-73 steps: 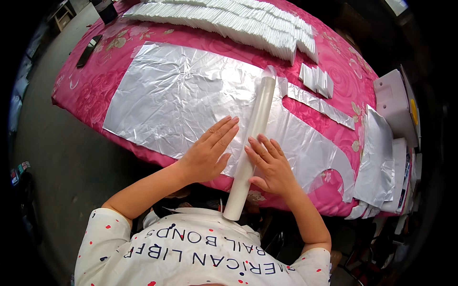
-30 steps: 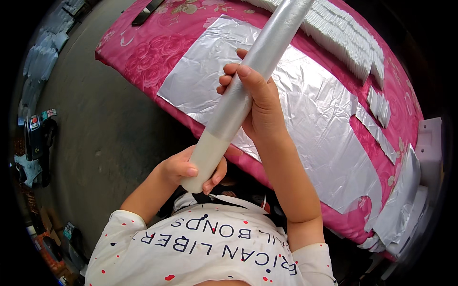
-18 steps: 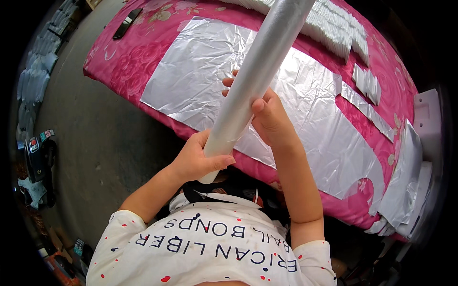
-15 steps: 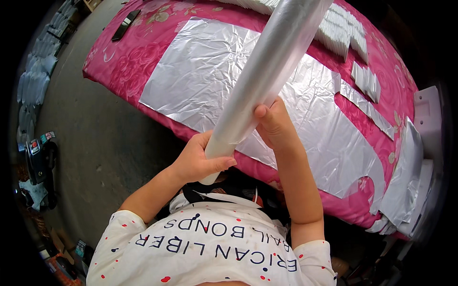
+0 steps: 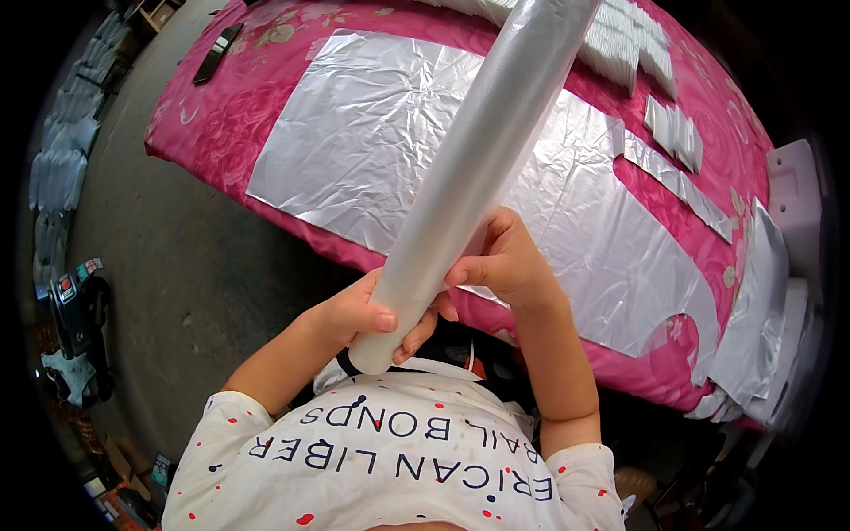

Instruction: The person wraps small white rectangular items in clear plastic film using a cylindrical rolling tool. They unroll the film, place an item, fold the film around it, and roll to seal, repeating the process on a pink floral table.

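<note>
A dark phone (image 5: pixel 217 53) lay on the pink tabletop (image 5: pixel 208 142) near eleven o'clock; a pale plastic box (image 5: pixel 794 190) stood between two and three.

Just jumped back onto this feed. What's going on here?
A person has a long pale roll in front of them. The left hand is wrapped around its lower end, and the right hand is at its right side, with the thumb against it; whether it grips anything is hard to tell. The roll slants up past the top of the view, hiding part of a silver sheet spread on the pink tablecloth. Packed white pieces lie beyond.
</note>
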Tool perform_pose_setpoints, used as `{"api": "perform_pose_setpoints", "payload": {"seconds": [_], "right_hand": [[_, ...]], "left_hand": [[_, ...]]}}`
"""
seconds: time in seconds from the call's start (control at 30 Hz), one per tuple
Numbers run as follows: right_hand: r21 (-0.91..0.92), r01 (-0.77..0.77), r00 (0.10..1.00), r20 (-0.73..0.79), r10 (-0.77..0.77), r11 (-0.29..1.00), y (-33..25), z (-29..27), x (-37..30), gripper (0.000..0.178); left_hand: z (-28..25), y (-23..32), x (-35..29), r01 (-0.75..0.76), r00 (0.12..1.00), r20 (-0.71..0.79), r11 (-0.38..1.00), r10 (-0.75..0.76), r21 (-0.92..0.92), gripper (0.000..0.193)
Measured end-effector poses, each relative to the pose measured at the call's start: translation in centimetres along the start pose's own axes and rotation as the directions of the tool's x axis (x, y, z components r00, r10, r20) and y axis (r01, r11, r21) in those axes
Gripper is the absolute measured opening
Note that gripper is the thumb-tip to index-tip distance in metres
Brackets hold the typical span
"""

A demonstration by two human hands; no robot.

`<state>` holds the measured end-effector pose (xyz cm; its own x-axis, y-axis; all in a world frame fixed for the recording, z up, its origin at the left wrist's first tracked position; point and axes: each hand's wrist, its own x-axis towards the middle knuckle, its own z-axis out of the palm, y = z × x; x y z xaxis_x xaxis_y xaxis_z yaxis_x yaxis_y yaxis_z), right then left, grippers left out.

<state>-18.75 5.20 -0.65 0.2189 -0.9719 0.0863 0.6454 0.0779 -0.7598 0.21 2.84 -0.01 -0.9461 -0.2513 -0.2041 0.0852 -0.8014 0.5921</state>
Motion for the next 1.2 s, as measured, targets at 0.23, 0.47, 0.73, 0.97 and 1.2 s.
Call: {"api": "perform_pose_setpoints", "payload": {"seconds": [0.23, 0.47, 0.73, 0.97, 1.2], "right_hand": [[-0.135, -0.047, 0.999, 0.003, 0.048, 0.990, -1.4, 1.7, -1.1, 0.026], [-0.273, -0.250, 0.963, -0.164, 0.212, 0.929, -1.2, 1.4, -2.4, 0.030], [-0.666, -0.235, 0.857, -0.485, -0.172, 0.708, 2.8, 2.2, -3.0, 0.047], [-0.558, -0.441, 0.891, -0.369, 0.266, 0.703, 0.8, 0.5, -5.4, 0.052], [-0.967, 0.176, 0.929, 0.102, -0.356, 0.183, -0.5, 3.4, -4.0, 0.041]], "left_hand": [[-2.9, -5.1, 2.0, -0.062, 0.887, 0.397, 0.914, 0.235, -0.402, 0.084], [-4.3, -2.7, 1.8, 0.138, 0.944, 0.323, 0.967, -0.064, -0.213, 0.080], [-1.3, -1.5, 2.7, -0.143, 0.910, -0.254, 0.822, 0.329, 0.552, 0.078], [-2.4, -1.3, -0.1, 0.251, 0.864, -0.502, 0.830, 0.041, 0.498, 0.053], [-0.7, -1.5, -2.0, 0.372, 0.827, -0.528, 0.515, 0.194, 0.772, 0.043]]}}
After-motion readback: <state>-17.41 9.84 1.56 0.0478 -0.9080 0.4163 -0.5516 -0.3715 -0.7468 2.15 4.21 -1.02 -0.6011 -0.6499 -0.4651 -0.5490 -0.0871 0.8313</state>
